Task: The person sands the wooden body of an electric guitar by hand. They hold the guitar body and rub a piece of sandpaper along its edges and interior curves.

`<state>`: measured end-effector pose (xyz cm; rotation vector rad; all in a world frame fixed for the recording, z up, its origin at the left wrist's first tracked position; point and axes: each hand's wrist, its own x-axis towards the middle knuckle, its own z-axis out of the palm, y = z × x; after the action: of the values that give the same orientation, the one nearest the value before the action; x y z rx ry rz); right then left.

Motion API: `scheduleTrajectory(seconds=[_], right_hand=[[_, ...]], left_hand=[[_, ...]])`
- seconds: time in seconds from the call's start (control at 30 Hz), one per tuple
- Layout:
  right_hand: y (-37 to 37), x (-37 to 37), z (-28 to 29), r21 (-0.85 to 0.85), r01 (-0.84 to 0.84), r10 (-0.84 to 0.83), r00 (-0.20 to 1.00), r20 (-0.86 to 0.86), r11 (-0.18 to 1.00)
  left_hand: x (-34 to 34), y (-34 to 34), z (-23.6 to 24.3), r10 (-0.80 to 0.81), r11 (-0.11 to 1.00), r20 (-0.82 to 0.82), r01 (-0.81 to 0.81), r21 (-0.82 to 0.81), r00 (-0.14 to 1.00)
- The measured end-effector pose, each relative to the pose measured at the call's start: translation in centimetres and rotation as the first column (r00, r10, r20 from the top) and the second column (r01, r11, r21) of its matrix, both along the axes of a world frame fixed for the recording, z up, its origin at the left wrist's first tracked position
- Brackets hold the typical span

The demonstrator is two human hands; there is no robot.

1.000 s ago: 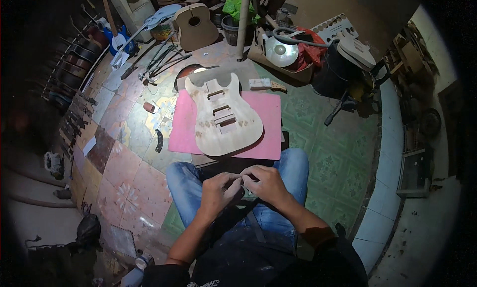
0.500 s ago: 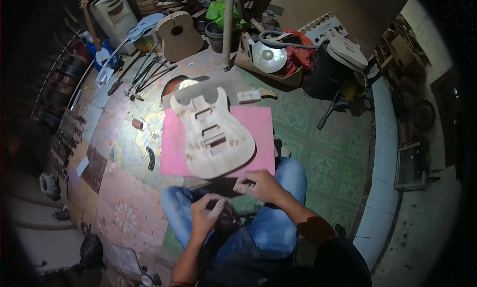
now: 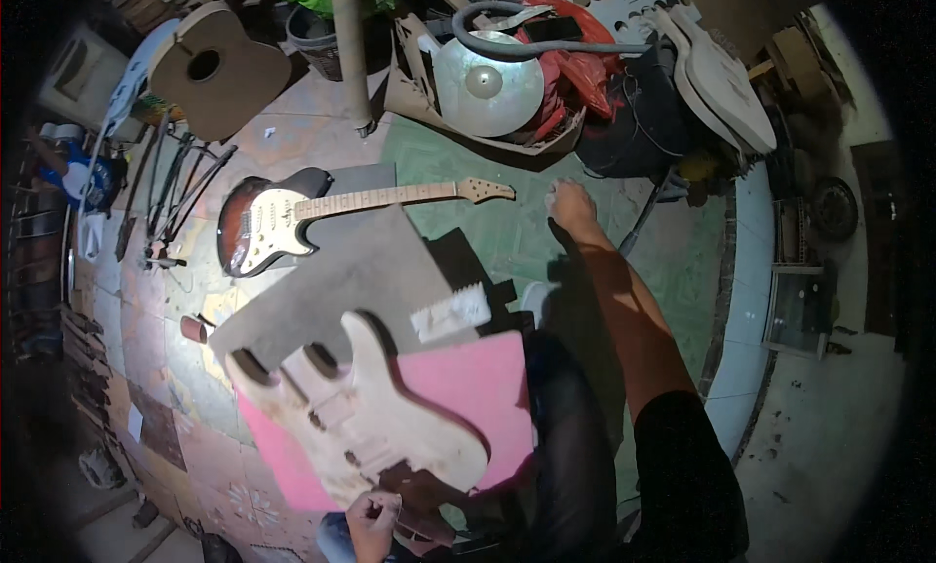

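Observation:
A bare, pale wooden electric guitar body [image 3: 390, 422] with cut cavities lies on a pink board [image 3: 468, 378]. My left hand [image 3: 373, 526] is by its near edge, fingers curled and closed; what they pinch, if anything, is too small to make out. My right arm stretches far forward to the right. At its end my right hand [image 3: 573, 210], its fingertips pale with dust, is above the green floor near a black bin [image 3: 629, 124]. Those fingers look curled in, and anything inside is hidden.
Beyond the board lie a grey sheet [image 3: 341, 261], a white block-like packet [image 3: 451, 314] and a finished sunburst electric guitar [image 3: 263, 227]. Farther back stand a post [image 3: 353, 56], a cardboard box [image 3: 409, 90] with a round disc [image 3: 487, 83], and an acoustic guitar body [image 3: 219, 71].
My right hand has moved from beside the guitar body far forward and right. My left hand remains near the body. The view has shifted forward, bringing the sunburst guitar fully into sight.

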<state>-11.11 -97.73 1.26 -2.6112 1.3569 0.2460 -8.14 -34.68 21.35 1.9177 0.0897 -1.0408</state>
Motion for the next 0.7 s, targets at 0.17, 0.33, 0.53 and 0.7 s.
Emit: scheduleTrajectory(seconds=[0.17, 0.33, 0.53, 0.7], right_hand=[[-11.9, 4.1, -4.8, -0.074, -0.157, 0.155, 0.987, -0.036, 0.985], [-22.8, 8.0, -11.8, -0.192, -0.283, 0.273, 0.959, -0.081, 0.94], [-27.7, 8.3, -15.7, -0.292, -0.105, 0.08, 0.992, -0.096, 0.951], [-26.1, 9.1, -15.8, -0.35, -0.176, 0.067, 0.951, -0.303, 0.92]], left_hand=[[0.8, -4.8, -0.6, 0.029, 0.993, -0.134, -0.013, 0.119, 0.991], [2.0, -8.3, -3.0, 0.036, 0.988, -0.117, -0.018, 0.152, 0.993], [2.9, -7.3, -3.6, -0.124, 0.904, -0.211, 0.198, 0.378, 0.97], [3.0, -6.1, -2.7, -0.385, 0.82, -0.136, 0.406, 0.403, 0.913]])
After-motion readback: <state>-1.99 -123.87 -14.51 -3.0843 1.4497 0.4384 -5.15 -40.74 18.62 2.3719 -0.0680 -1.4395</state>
